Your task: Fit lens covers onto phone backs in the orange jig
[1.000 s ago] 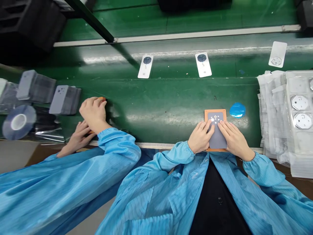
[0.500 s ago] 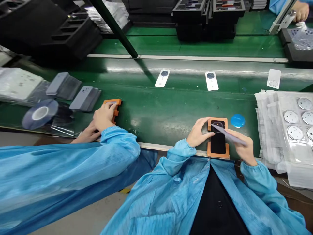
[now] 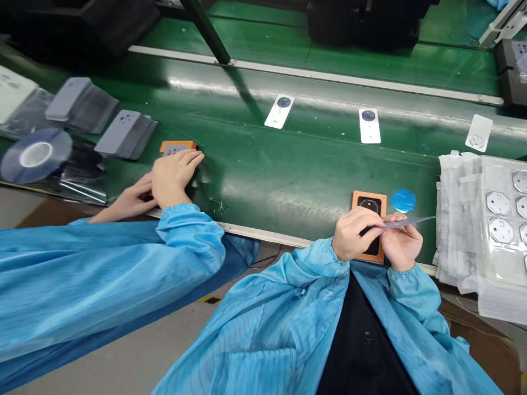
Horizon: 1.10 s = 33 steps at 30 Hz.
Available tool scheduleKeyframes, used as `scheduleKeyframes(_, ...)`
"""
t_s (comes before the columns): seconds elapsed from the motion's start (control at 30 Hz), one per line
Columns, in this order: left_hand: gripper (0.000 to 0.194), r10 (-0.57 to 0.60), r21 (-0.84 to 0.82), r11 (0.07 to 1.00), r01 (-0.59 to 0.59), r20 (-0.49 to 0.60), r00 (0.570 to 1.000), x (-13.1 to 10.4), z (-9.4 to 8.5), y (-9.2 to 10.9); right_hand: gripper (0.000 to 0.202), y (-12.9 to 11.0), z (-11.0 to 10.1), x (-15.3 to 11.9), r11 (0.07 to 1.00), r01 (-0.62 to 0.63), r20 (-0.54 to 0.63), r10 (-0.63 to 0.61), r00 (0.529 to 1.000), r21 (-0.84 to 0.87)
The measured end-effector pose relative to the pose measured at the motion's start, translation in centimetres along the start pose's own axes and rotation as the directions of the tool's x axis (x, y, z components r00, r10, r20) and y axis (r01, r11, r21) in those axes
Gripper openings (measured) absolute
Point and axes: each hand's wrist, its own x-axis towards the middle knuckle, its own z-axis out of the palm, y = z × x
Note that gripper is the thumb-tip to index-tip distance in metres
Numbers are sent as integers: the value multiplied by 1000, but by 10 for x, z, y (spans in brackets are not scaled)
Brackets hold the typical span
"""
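Note:
A thin grey-purple sheet (image 3: 413, 221) is seen almost edge-on above an orange fixture (image 3: 357, 198). My left hand (image 3: 354, 235) pinches the sheet's left end between thumb and fingers. My right hand (image 3: 399, 246) grips it from below, with the thumb in front and fingertips showing behind. Inside the fixture lies a black phone-shaped piece (image 3: 373, 206) with a round dark ring near its top. My hands and the sheet cover much of that piece. A shiny blue disc (image 3: 403, 201) rests on the green table just right of the fixture.
To the left, a co-worker's hands (image 3: 171, 175) work over another orange fixture (image 3: 178, 145). Grey sheet stacks (image 3: 119, 133) and a film roll (image 3: 36, 155) lie beyond. White cards (image 3: 369, 127) line the back. At right stand white strips (image 3: 453, 219) and a clear tray (image 3: 506, 262).
The sheet, held tilted in my right hand before, is now gripped by both hands. My left hand has moved right from the fixture's edge onto it. The camera view has shifted.

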Motion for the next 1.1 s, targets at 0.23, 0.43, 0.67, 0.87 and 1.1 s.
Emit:
scheduleKeyframes(0.23, 18, -47, -19, 999, 46, -39, 998, 0, -2, -9, 15, -4, 15, 1, 981, 105, -4, -107, 994, -165)
scheduleKeyframes(0.43, 28, -428, -100, 894, 437, 97, 899, 2, -3, -39, 29, 0, 48, 18, 971, 117, -134, -147, 980, -206)
scheduleKeyframes(0.67, 30, -476, -192, 851, 489, 111, 872, 33, -16, -80, 43, -73, 38, 153, 948, 182, -158, -228, 961, -260)
scheduleKeyframes(0.87, 11, -553, 18, 833, 552, 32, 833, 17, -28, -121, 37, -78, 27, 231, 687, -87, -138, -19, 990, -722)
scheduleKeyframes(1.1, 21, -500, 122, 862, 491, 61, 864, 16, -32, -124, 87, -67, 79, 293, 322, -253, -312, -146, 939, -912)
